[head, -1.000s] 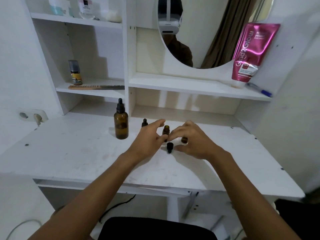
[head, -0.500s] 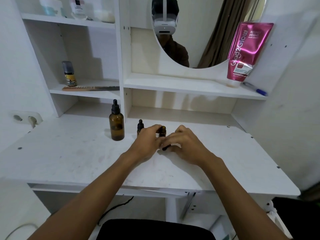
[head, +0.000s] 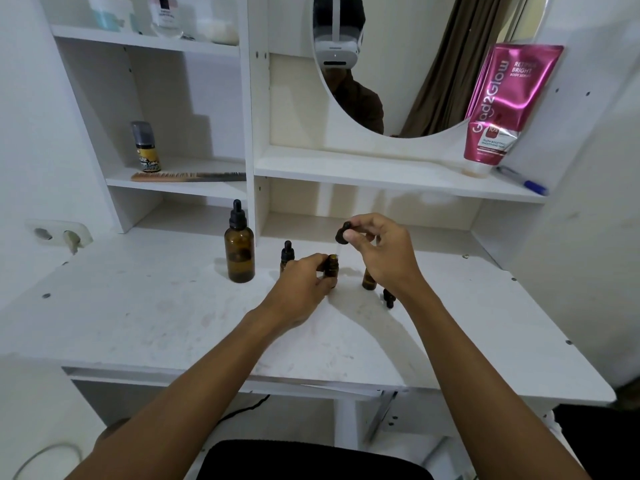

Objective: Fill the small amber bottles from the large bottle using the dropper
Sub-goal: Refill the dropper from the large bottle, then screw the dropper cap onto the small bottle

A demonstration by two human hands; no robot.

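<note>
While the left hand [head: 304,285] steadies one small amber bottle [head: 331,270] upright on the bench [head: 138,306], fingers curled round its body, the right hand [head: 382,252] pinches that bottle's black dropper cap [head: 343,233] in its fingertips, clear above the open neck.

- Large bottle [head: 239,252]: amber, upright at the left, well apart from both hands, its own black dropper seated in the neck.
- Second small bottle [head: 286,254]: capped, upright, just behind the left hand.
- Third small bottle [head: 369,283]: upright under the right hand. Its neck is hidden, so whether it is capped cannot be told.
- Loose cap [head: 389,299]: black, lying on the bench just beside the third small bottle.
- Shelving behind: pink tube [head: 502,105], comb [head: 187,176].

Step in hand, as judged: uncapping the small bottles ready for filling. No transfer of liquid appears to have begun. Whether a glass pipette hangs from the raised dropper cap is too faint to tell.

Next move, as judged: lay the dropper cap on the bench, reach left to the large bottle, unscrew and load its dropper, then bring the tip over the open neck. The neck is narrow and the small amber bottle looks light and easily tipped, so a firm left-hand hold and a careful aim seem called for.
</note>
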